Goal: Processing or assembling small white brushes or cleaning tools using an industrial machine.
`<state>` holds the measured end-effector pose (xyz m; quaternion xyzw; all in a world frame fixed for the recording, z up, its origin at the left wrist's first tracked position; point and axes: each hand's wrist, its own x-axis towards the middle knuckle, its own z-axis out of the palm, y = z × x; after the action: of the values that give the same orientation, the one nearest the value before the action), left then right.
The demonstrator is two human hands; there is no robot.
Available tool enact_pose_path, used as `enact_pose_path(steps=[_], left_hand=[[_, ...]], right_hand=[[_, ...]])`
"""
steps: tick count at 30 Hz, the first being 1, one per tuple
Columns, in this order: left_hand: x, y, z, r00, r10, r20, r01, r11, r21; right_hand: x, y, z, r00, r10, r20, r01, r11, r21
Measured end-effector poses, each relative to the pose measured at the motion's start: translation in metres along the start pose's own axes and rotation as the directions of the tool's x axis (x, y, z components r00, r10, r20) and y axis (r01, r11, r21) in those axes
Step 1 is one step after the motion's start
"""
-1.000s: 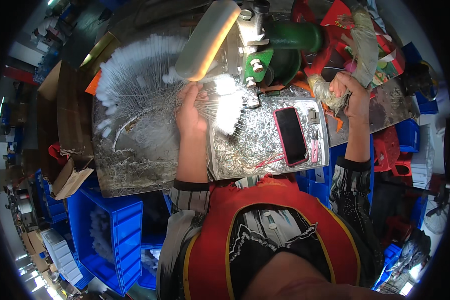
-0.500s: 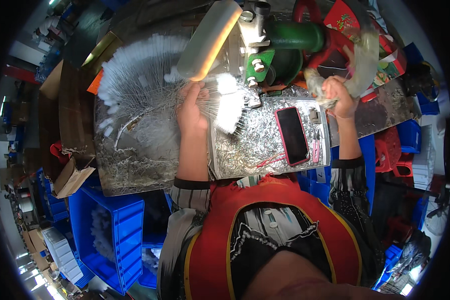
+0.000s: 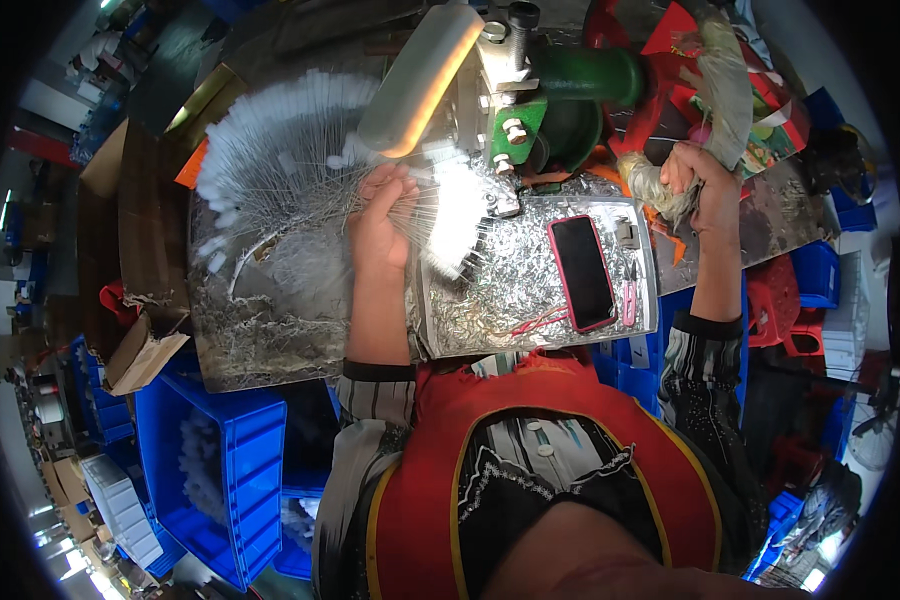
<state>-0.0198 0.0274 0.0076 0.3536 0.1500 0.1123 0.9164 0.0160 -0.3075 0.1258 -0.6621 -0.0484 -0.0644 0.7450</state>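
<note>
The left hand (image 3: pixel 382 222) covers the gathered ends of the fan of thin white-tipped metal wires (image 3: pixel 440 215). The right hand (image 3: pixel 698 180) wraps the cloth-bound lever handle (image 3: pixel 660 190) — its grip surface is hidden. The green press machine (image 3: pixel 560 85) is cut off at the far rim — blurred there.

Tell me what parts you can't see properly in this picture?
- Head view: left hand fingers are tangled in the fan of thin white-tipped wires, so its grip is unclear.
- The green machine is cut off by the top edge.
- Small shiny bits on the metal tray are too small to identify.
</note>
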Motion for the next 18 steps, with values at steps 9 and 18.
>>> enact_pose_path(steps=[9, 18], left_hand=[[0.001, 0.002, 0.001, 0.999, -0.007, -0.039, 0.009, 0.999, 0.039], [-0.001, 0.004, 0.004, 0.999, -0.018, -0.029, 0.018, 1.0, 0.015]], right_hand=[[0.002, 0.003, -0.003, 0.999, 0.041, -0.005, -0.041, 0.998, 0.046], [0.0, 0.045, -0.005, 0.984, -0.176, 0.027, 0.175, 0.984, 0.042]])
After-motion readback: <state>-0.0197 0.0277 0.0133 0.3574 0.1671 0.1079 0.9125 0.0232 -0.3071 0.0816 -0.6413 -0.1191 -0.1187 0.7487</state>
